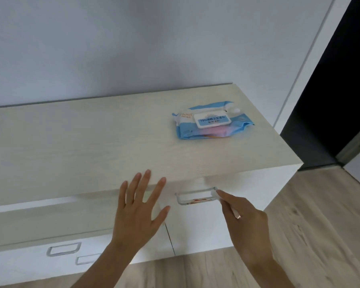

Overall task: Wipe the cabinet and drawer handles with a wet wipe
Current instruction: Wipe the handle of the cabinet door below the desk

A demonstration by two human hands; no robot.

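**Wipe pinched at the right end of the handle**

The wet wipe (214, 193) is pressing against the right end of the metal handle (193, 203). The right hand (243, 213) is pinching it between thumb and fingers, and a strip of it is showing further back along the hand. Just left of the handle, the left hand (137, 213) is lying flat with its fingers spread, holding nothing; whether it is touching the front edge cannot be told. Above and behind the handle, a blue pack of wipes (211, 121) is lying on the pale wooden top (92, 142), white lid facing up. Well below and left of the handle, two more handles (63, 248) are showing on white drawer fronts.
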